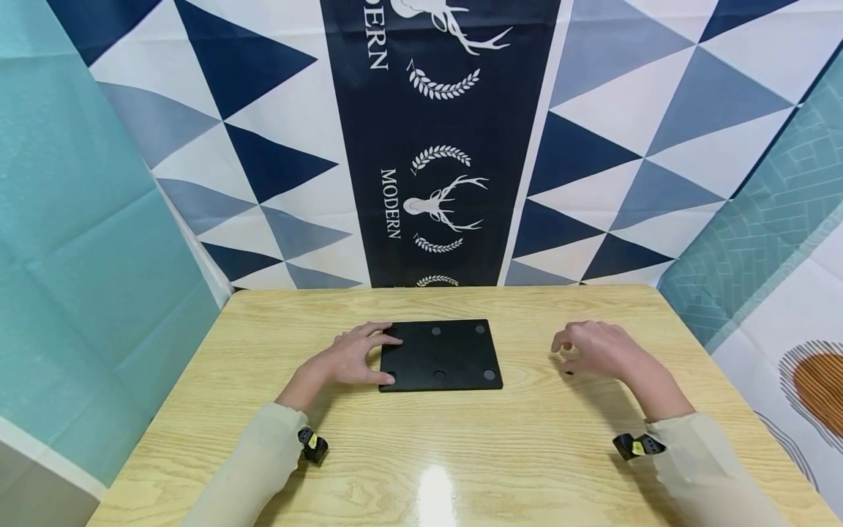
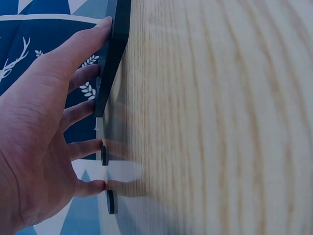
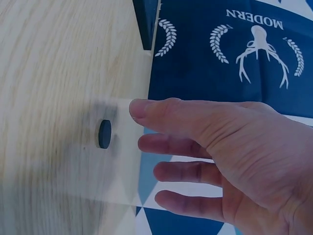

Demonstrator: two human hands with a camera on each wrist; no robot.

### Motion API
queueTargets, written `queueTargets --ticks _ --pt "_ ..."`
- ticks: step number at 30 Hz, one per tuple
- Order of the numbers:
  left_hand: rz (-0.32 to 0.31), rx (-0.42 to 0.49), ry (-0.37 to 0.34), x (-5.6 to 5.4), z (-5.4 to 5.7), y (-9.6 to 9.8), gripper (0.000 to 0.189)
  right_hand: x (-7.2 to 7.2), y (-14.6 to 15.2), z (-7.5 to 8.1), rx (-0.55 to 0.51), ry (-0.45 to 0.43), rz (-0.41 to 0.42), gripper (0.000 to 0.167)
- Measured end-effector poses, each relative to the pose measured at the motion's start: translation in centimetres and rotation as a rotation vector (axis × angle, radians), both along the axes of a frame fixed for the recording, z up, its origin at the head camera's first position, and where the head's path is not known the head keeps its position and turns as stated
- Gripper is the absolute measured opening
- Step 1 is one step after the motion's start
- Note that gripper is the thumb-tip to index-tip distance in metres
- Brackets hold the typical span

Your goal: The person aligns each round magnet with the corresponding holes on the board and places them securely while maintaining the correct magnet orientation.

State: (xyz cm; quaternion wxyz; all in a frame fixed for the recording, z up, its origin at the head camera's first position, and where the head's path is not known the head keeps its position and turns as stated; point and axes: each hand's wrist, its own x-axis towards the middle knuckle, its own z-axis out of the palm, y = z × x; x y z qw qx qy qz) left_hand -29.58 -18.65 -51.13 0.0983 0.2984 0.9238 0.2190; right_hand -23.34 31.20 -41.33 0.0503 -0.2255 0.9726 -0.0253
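Observation:
A flat black rectangular board [image 1: 437, 359] with several round recesses along its long edges lies on the table. My left hand [image 1: 356, 355] spreads over its left end, fingers fairly straight, with thumb and fingertips touching the board. Two small black discs [image 2: 111, 201] are at the table by the ring and little fingers in the left wrist view; the hand hides them from the head view. Over to the right, my right hand [image 1: 596, 350] hovers above the table with loosely bent fingers. Below its thumb lies one small black disc [image 3: 104, 134], apart from the fingers.
The light wood table [image 1: 369, 454] reaches back to a patterned cloth wall [image 1: 435, 146]. A teal cloth [image 1: 99, 241] hangs along the left side, and another patterned cloth [image 1: 784, 315] borders the right. Each sleeve carries a small black wrist camera [image 1: 312, 445].

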Motion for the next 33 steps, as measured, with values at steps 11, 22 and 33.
queueTargets --ticks 11,22,33 --pt "-0.012 0.001 0.013 0.7 0.8 0.1 0.082 -0.1 -0.1 -0.6 0.032 -0.037 0.007 0.021" --pt "0.005 0.013 -0.008 0.6 0.9 0.2 0.08 0.0 0.1 -1.0 0.023 -0.061 0.006 0.018" --pt "-0.016 0.006 -0.006 0.6 1.2 0.3 0.084 0.1 0.2 -1.8 0.002 -0.035 0.038 0.034"
